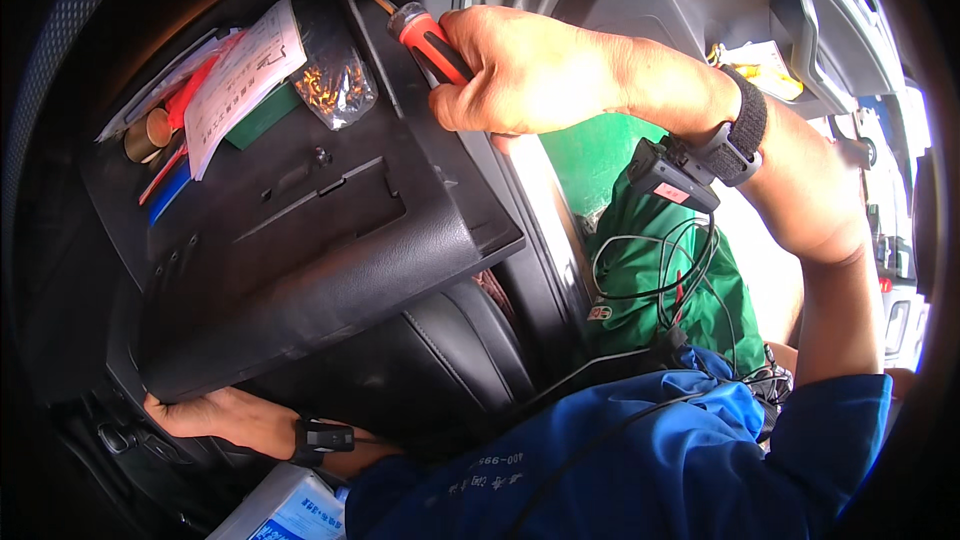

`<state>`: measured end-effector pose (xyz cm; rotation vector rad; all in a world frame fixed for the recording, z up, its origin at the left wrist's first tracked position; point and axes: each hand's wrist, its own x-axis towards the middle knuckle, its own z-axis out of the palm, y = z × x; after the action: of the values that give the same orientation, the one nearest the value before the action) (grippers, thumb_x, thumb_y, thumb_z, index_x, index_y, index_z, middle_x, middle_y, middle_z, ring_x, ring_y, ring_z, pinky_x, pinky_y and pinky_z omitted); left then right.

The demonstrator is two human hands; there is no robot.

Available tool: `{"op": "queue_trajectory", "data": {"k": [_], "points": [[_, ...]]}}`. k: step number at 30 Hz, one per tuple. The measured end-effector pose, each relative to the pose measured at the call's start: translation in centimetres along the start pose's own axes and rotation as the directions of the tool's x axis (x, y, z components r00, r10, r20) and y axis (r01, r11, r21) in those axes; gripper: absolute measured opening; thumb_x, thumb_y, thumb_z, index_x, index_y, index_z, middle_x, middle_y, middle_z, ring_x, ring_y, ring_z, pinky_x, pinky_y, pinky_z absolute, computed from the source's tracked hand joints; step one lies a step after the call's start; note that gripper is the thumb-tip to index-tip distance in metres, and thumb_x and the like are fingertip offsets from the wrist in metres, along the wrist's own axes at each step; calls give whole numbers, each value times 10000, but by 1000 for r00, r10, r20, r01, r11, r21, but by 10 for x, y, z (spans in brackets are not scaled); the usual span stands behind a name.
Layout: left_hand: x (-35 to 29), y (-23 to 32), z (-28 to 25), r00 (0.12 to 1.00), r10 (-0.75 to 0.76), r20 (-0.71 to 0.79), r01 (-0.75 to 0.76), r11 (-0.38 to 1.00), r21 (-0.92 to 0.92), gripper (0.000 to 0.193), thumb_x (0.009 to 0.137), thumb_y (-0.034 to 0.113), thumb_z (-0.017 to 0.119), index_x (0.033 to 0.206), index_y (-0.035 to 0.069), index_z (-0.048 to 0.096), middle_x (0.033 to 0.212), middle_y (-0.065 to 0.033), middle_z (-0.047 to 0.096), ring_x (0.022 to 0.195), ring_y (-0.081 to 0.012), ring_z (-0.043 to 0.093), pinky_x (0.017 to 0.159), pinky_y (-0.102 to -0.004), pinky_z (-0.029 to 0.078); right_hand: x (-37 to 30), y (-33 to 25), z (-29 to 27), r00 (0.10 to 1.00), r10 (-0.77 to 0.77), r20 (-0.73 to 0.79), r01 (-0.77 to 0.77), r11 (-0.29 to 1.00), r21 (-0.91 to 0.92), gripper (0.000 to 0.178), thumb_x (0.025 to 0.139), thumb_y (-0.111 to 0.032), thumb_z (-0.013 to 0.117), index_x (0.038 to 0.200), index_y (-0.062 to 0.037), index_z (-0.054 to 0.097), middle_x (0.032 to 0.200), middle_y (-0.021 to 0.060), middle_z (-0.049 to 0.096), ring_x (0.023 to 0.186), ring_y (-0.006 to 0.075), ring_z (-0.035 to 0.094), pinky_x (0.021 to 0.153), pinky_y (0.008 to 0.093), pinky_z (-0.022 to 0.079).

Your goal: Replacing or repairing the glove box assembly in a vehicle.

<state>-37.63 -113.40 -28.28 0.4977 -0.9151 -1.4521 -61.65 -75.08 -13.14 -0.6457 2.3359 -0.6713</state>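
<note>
My right hand (520,75) is closed round a screwdriver (430,43) with a red and black handle. Its shaft points up and left, toward the upper edge of an open black glove box (330,280); shadow hides where the tip ends. At the glove box's lower left corner, my left hand (195,412) holds the edge from below, its fingers mostly hidden. On the glove box's upper part lie papers (245,85), a green box (265,118) and a clear plastic bag (335,85) of small gold-coloured pieces.
Black wrist straps are on both arms, and a small black device (672,178) with looped cables hangs at the right one. The car door (700,0) stands to the right, with yellow items in its pocket. A black seat (450,340) is below the glove box; a white-and-blue container (285,510) stands lower left.
</note>
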Motion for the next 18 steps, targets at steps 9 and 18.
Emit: {"op": "queue_trajectory", "data": {"k": [9, 18], "points": [[8, -3, -10, 958, 230, 173, -266, 938, 222, 91, 787, -51, 682, 846, -120, 686, 876, -169, 700, 753, -226, 664, 723, -336, 591, 5, 7, -4, 999, -11, 38, 14, 997, -81, 395, 917, -263, 556, 659, 22, 645, 635, 103, 692, 621, 179, 701, 640, 334, 566], [28, -12, -26, 958, 166, 232, -194, 976, 104, 86, 755, -56, 634, 803, -93, 695, 855, -129, 707, 729, -200, 648, 692, -318, 554, 12, 24, -2, 990, -138, 3, 138, 982, -129, 394, 926, -257, 558, 667, 37, 595, 623, 124, 685, 600, 183, 704, 612, 325, 569]]}}
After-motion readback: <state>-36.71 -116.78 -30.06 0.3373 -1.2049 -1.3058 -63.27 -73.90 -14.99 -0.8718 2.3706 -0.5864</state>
